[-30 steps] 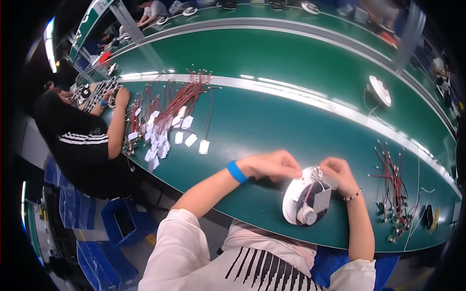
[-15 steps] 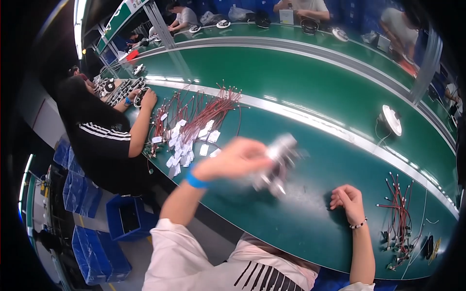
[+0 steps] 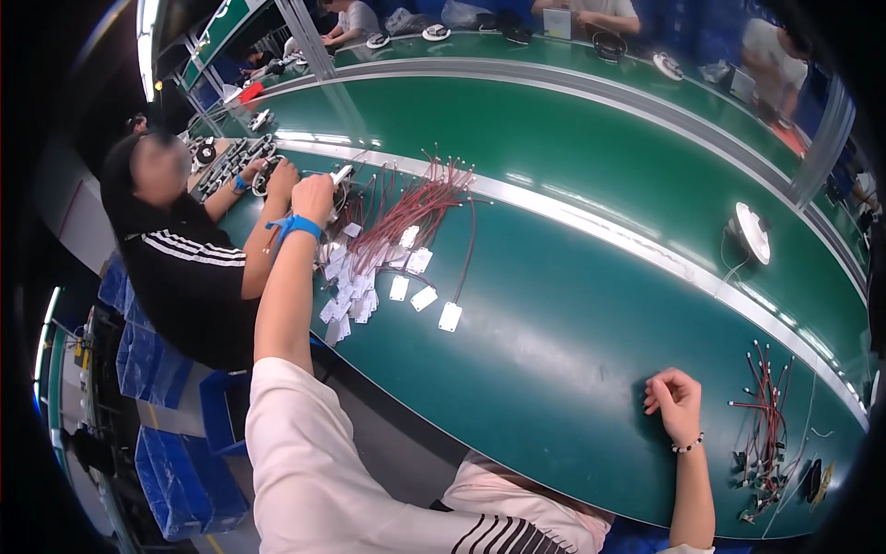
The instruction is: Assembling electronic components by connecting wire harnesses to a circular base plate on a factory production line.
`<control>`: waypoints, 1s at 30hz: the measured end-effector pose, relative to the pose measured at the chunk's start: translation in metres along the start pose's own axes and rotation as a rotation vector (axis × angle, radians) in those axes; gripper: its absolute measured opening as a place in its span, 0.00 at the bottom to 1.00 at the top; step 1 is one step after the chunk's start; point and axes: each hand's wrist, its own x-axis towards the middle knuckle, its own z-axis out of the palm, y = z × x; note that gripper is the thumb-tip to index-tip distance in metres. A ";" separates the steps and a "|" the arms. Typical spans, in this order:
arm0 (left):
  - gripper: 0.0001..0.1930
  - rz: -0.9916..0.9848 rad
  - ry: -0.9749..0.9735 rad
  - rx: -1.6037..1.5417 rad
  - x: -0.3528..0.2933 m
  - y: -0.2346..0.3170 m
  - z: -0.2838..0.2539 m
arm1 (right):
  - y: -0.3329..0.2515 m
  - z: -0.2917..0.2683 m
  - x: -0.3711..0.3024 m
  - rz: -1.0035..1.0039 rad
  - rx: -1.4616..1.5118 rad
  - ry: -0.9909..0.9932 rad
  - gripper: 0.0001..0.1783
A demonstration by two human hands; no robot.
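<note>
My left hand (image 3: 314, 198), with a blue band at its wrist, reaches far to the left. Its fingers are closed on a white and dark assembly (image 3: 342, 175), mostly hidden behind the hand, so its exact kind does not show. Below and beside that hand lies a heap of red-brown cables (image 3: 420, 208) with white rectangular tags (image 3: 351, 286). My right hand (image 3: 676, 403), a beaded bracelet on its wrist, rests at the right of the green table (image 3: 544, 369). Its fingers are loosely curled in, and no object shows in them.
A co-worker in a black top (image 3: 198, 263) works close at the left, near a row of dark and silver assemblies (image 3: 231, 166). At the right lie a bundle of red cables (image 3: 768, 406) and a round white unit (image 3: 752, 233). Blue bins (image 3: 180, 489) stand below left.
My left hand has carried the white and dark assembly from mid-table to the far left, beside the co-worker's hands. One tagged cable now lies farther out from the heap. My right hand stays curled.
</note>
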 end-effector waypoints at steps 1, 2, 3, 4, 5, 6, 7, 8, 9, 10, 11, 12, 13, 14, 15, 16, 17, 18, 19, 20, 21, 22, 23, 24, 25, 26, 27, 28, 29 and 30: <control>0.07 0.000 -0.039 0.036 -0.003 0.000 0.010 | -0.001 0.001 0.000 0.005 -0.006 0.003 0.07; 0.07 0.025 0.006 0.054 -0.008 0.003 0.015 | -0.001 0.002 -0.001 0.006 -0.007 0.012 0.07; 0.07 0.035 0.045 0.065 -0.011 0.005 0.019 | -0.001 0.003 -0.002 0.007 -0.007 0.021 0.07; 0.07 0.044 0.083 0.077 -0.016 0.005 0.022 | -0.002 0.005 -0.002 0.019 -0.011 0.022 0.07; 0.07 0.063 0.060 0.128 -0.017 0.003 0.023 | -0.002 0.006 0.000 0.014 -0.010 0.015 0.07; 0.06 -0.056 -0.031 0.170 -0.018 0.004 0.024 | -0.003 0.009 0.001 0.008 -0.009 0.006 0.07; 0.06 -0.167 -0.117 0.203 -0.014 0.021 0.015 | -0.005 0.008 0.000 0.020 -0.017 0.019 0.07; 0.09 -0.156 0.021 0.357 -0.016 0.041 0.002 | -0.006 0.007 0.000 0.003 -0.016 0.003 0.06; 0.11 -0.032 0.236 0.278 -0.019 0.072 -0.022 | -0.008 0.002 0.000 -0.015 -0.024 0.002 0.06; 0.15 0.086 0.448 0.209 -0.030 0.097 -0.043 | -0.005 0.000 0.001 -0.007 -0.025 0.017 0.06; 0.17 0.107 0.270 0.021 -0.040 0.122 -0.055 | -0.005 0.000 0.001 -0.014 -0.037 0.001 0.06; 0.20 0.144 0.092 -0.177 -0.048 0.146 -0.061 | -0.005 -0.004 -0.001 -0.015 -0.055 0.004 0.06; 0.21 0.195 -0.022 -0.413 -0.060 0.163 -0.059 | -0.003 -0.005 0.000 -0.007 -0.089 -0.022 0.05; 0.19 0.254 -0.140 -0.514 -0.069 0.180 -0.067 | -0.001 -0.007 0.002 -0.029 -0.117 -0.044 0.05; 0.17 0.288 -0.093 -0.546 -0.077 0.184 -0.058 | 0.002 -0.005 0.005 -0.051 -0.140 -0.077 0.05; 0.15 0.325 -0.040 -0.591 -0.079 0.185 -0.044 | 0.000 -0.003 0.007 -0.082 -0.172 -0.082 0.05; 0.11 0.326 -0.045 -0.686 -0.080 0.183 -0.043 | 0.000 0.000 0.010 -0.116 -0.201 -0.088 0.05; 0.09 0.328 -0.035 -0.751 -0.082 0.183 -0.032 | 0.002 0.003 0.011 -0.124 -0.162 -0.089 0.05; 0.08 0.328 -0.049 -0.749 -0.084 0.185 -0.034 | 0.003 0.004 0.009 -0.134 -0.117 -0.097 0.06; 0.06 0.324 -0.059 -0.744 -0.085 0.188 -0.035 | 0.002 0.003 0.008 -0.136 -0.121 -0.091 0.06; 0.06 0.330 -0.070 -0.762 -0.085 0.186 -0.034 | 0.000 0.003 0.006 -0.142 -0.119 -0.098 0.06; 0.06 0.333 -0.082 -0.776 -0.085 0.187 -0.034 | -0.003 0.002 0.003 -0.139 -0.120 -0.064 0.06; 0.06 0.389 0.036 -0.768 -0.087 0.188 -0.040 | -0.004 0.003 0.003 -0.117 -0.086 -0.079 0.06; 0.06 0.330 -0.038 -0.946 -0.086 0.198 -0.054 | -0.004 0.000 0.002 -0.090 -0.054 -0.090 0.06; 0.06 0.266 -0.122 -1.121 -0.086 0.210 -0.066 | -0.006 -0.004 0.000 -0.058 -0.049 -0.094 0.06; 0.06 0.227 -0.300 -1.427 -0.086 0.218 -0.073 | -0.007 -0.007 -0.002 -0.048 -0.046 -0.068 0.06; 0.05 0.153 -0.465 -1.623 -0.088 0.232 -0.100 | -0.005 -0.012 -0.004 -0.080 -0.057 -0.085 0.06; 0.05 0.071 -0.648 -1.805 -0.092 0.246 -0.125 | -0.004 -0.016 -0.006 -0.109 -0.068 -0.098 0.07; 0.05 0.025 -0.653 -1.859 -0.096 0.251 -0.131 | -0.008 -0.016 -0.004 -0.178 -0.153 -0.093 0.06; 0.05 0.053 -0.680 -1.862 -0.100 0.261 -0.140 | -0.015 -0.026 -0.009 -0.162 -0.154 -0.063 0.06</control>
